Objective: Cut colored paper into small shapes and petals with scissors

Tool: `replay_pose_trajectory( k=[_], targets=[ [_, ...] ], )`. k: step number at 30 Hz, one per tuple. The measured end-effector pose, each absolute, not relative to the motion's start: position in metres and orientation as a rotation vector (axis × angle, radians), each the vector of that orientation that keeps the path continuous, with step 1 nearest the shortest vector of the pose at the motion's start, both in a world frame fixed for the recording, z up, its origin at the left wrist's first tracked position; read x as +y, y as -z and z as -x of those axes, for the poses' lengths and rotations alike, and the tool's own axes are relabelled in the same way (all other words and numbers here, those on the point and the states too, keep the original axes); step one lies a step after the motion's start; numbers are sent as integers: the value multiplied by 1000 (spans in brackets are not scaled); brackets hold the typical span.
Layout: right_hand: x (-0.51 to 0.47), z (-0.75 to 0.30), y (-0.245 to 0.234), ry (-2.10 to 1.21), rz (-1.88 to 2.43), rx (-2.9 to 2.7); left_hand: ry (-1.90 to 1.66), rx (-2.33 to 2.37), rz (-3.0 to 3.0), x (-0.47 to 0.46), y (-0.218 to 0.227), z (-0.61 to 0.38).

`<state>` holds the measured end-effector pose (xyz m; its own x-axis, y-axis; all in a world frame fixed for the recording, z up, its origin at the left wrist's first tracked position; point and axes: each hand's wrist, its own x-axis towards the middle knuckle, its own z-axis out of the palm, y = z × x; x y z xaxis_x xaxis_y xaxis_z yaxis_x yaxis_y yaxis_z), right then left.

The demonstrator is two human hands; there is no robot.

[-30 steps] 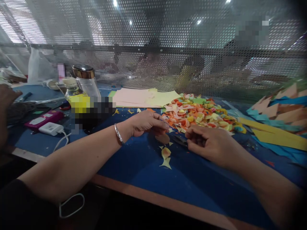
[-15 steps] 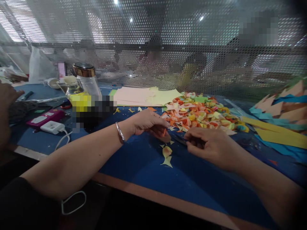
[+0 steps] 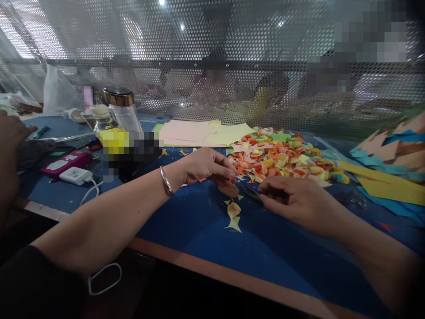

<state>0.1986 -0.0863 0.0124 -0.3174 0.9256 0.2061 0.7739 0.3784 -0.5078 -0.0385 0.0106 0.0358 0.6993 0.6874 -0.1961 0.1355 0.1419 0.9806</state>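
My left hand [image 3: 209, 167], with a silver bangle on the wrist, pinches a small orange paper piece [image 3: 228, 181] between thumb and fingers, which partly cover it. My right hand [image 3: 282, 195] is closed round a slim dark pointed tool [image 3: 251, 191]; its tip faces the left hand, and its handle is hidden in the fingers. Just below the left fingertips lies a brownish rounded piece [image 3: 229, 191]. A curled yellow paper petal [image 3: 233, 209] and a pale yellow pointed paper piece [image 3: 235, 223] lie nearer me. Behind both hands is a heap of coloured paper pieces [image 3: 275, 155].
Flat paper sheets [image 3: 189, 133] lie at the back. To the left stand a lidded bottle [image 3: 123, 110], a yellow-labelled bottle [image 3: 105, 130] and a white charger [image 3: 75, 175] with a cable. Layered coloured paper [image 3: 392, 164] is at right. Another person's hand [image 3: 13, 128] shows far left.
My left fingers have shifted slightly, and less of the orange paper piece shows between them. The right hand keeps the pointed tool close by. The whole view has shifted slightly.
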Motion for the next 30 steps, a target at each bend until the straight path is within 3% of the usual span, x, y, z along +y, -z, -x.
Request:
replay_pose_trajectory(
  k=[30],
  targets=[
    [-86, -208, -10, -328, 1415, -2221, -453, 658, -1414, 10, -32, 36]
  ],
)
